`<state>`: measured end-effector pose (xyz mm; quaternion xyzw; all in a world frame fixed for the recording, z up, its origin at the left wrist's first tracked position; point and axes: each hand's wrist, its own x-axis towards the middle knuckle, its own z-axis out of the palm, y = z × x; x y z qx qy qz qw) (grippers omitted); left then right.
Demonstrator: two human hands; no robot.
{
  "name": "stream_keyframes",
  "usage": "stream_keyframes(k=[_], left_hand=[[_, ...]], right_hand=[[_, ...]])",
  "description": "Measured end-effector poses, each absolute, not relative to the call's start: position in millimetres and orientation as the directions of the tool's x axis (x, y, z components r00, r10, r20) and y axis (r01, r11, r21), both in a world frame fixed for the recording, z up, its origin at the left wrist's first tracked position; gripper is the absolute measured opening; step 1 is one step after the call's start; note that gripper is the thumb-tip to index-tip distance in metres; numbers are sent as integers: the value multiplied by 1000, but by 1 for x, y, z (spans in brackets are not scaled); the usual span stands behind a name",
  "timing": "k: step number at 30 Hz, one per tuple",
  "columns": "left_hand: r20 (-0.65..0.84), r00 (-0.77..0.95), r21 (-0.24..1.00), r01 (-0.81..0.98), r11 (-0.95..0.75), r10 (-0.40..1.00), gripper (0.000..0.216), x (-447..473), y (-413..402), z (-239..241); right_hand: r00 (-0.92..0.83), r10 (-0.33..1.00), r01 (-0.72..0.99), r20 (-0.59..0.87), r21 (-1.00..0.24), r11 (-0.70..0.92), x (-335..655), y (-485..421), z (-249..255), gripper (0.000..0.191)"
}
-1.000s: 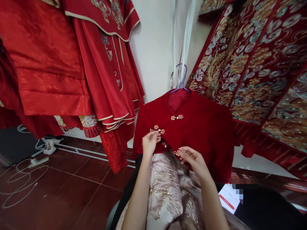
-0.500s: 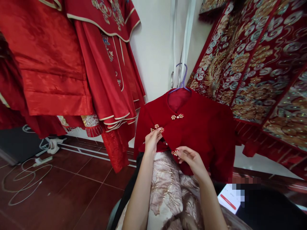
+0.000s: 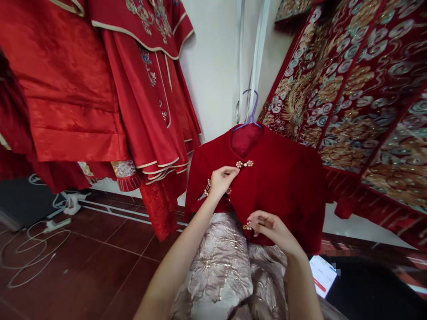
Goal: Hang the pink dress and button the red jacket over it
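Note:
A dark red velvet jacket (image 3: 280,178) hangs on a purple hanger (image 3: 250,113) in front of me, with pearl knot buttons (image 3: 244,164) at its collar. My left hand (image 3: 222,180) is closed on the jacket's front flap just below the collar button. My right hand (image 3: 268,226) pinches the lower edge of the flap at a pearl button (image 3: 247,226). Under the jacket lies a pale pink brocade skirt (image 3: 227,271).
Red satin garments (image 3: 100,89) hang on the left. Embroidered red and gold fabric (image 3: 360,80) hangs on the right. White cables (image 3: 36,240) lie on the dark red tiled floor. A white card (image 3: 322,273) sits at the lower right on a dark surface.
My left hand has moved up the flap toward the collar button. My right hand has dropped slightly, still at the lower button.

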<state>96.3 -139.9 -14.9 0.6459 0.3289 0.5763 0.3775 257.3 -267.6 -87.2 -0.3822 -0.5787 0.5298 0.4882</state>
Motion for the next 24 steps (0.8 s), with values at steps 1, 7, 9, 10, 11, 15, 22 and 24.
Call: stream_keyframes(k=[1,7,9,10,11,15,22,24], left_hand=[[579,147,803,71,-592,802,25,100,-137,-7],[696,444,308,525,-793,564,20,102,-132,36],[659,529,197,565,-801,535,19,99,-133,46],[637,565,157,570,-806,524,19,98,-133,51],[613,598,124,573,-810,516,20,97,-133,54],[532,688,69,546,-835,494,21,97,-123,61],[466,809,230,280,-932,358,20,94,-97,69],[441,817,288,265,-920,373,22,93,-94,72]], right_hand=[[-233,958,-73,167,-985,154,262,-269,-88,23],[-159,969,-46,186,-982,181,279,-273,-90,22],[-149,971,-51,186,-982,181,280,-274,-89,22],[-149,971,-56,186,-982,180,280,-275,-88,22],[-154,971,-60,185,-982,178,280,-275,-88,22],[-188,967,-80,171,-984,158,284,-280,-86,21],[-138,977,-74,165,-985,156,295,-284,-87,22],[-130,978,-64,165,-985,157,296,-283,-88,23]])
